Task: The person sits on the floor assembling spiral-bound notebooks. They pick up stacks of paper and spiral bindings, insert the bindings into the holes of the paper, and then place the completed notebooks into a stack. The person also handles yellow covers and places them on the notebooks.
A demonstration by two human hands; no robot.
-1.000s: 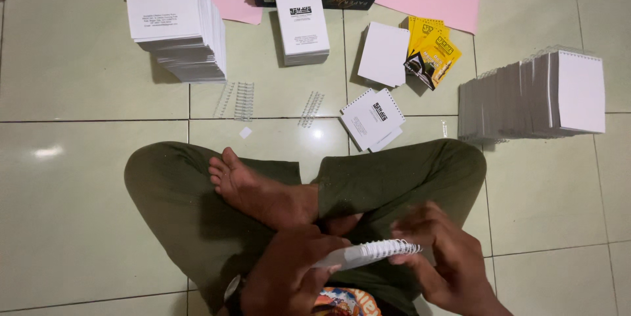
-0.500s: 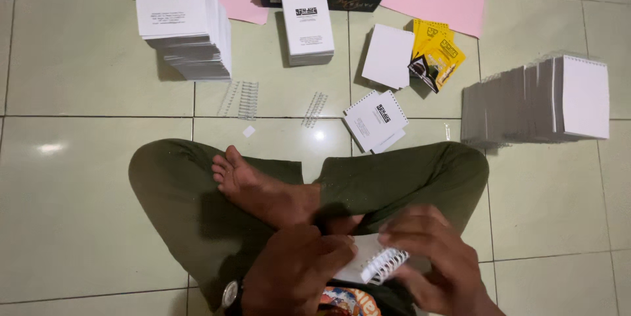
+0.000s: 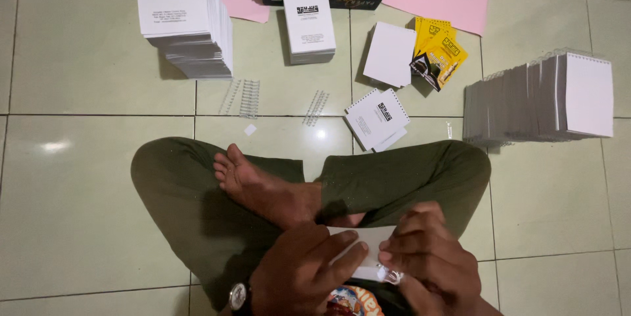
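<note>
Head-worn, looking steeply down over crossed legs onto the tiled floor (single view, nothing shared); hands close at the bottom edge, stacks farther ahead.

Notepad between both hands, above crossed legs

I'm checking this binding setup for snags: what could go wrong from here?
The small notepad sits pinched between left hand and right hand over the lap; its wire binding may bend under that grip. Loose wire coils lie on the tiled floor near the bare foot and could get kicked or stepped on.
</note>
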